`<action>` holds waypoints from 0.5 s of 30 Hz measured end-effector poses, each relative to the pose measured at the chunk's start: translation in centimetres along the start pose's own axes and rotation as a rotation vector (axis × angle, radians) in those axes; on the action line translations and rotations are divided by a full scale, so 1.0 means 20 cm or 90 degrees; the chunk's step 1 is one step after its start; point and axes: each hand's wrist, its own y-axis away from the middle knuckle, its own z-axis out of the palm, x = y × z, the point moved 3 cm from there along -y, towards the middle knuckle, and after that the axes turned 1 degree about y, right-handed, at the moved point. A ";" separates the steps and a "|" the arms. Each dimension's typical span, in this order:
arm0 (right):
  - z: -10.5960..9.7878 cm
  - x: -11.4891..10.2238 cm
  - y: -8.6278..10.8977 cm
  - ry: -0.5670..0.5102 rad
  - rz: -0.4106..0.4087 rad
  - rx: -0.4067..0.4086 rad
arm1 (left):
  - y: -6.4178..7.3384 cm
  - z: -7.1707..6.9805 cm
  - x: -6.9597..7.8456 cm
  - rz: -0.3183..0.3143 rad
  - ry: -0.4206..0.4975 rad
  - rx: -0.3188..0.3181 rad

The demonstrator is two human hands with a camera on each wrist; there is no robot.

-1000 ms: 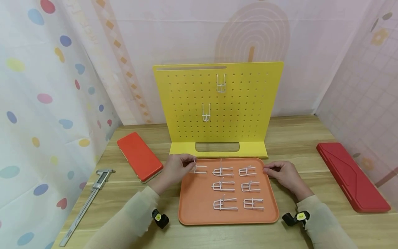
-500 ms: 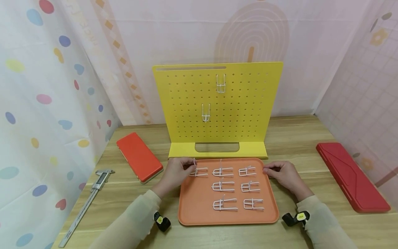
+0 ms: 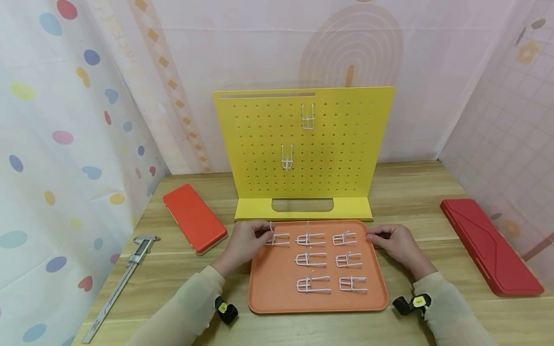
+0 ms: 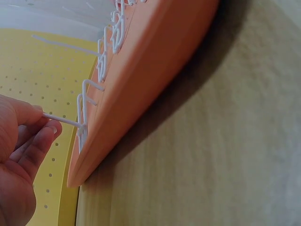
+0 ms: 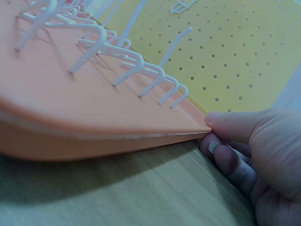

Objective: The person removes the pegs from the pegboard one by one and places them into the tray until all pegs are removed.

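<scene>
With thumb and fingers, my left hand (image 3: 245, 242) pinches the upright prong of a white wire pegboard hook (image 3: 281, 240) at the far left corner of the orange tray (image 3: 270, 283). In the left wrist view that hook (image 4: 82, 110) rests against the tray surface. Several similar white hooks (image 3: 311, 259) lie in rows on the tray's middle and right. My right hand (image 3: 396, 242) pinches the tray's rim near its far right corner; the right wrist view shows its thumb on top and fingers beneath. Part of the left-hand hook is hidden behind my fingers.
Behind the tray stands a yellow pegboard (image 3: 259, 144) with two white hooks hung on it, one upper (image 3: 308, 122) and one lower (image 3: 287, 161). A red-orange case (image 3: 195, 218) and a digital caliper (image 3: 125, 278) lie left. A dark red case (image 3: 489, 247) lies right.
My left hand has moved slightly down and right with the hook, lowering it to the tray's corner, then stayed nearly still. The right hand has kept its place on the rim.
</scene>
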 end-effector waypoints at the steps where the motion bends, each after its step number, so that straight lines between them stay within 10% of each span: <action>1: 0.00 0.00 0.00 -0.001 0.002 0.000 | 0.00 0.00 0.00 0.000 -0.001 0.000; 15: 0.00 0.01 0.00 -0.001 -0.001 0.002 | -0.01 0.01 0.00 -0.011 -0.002 -0.009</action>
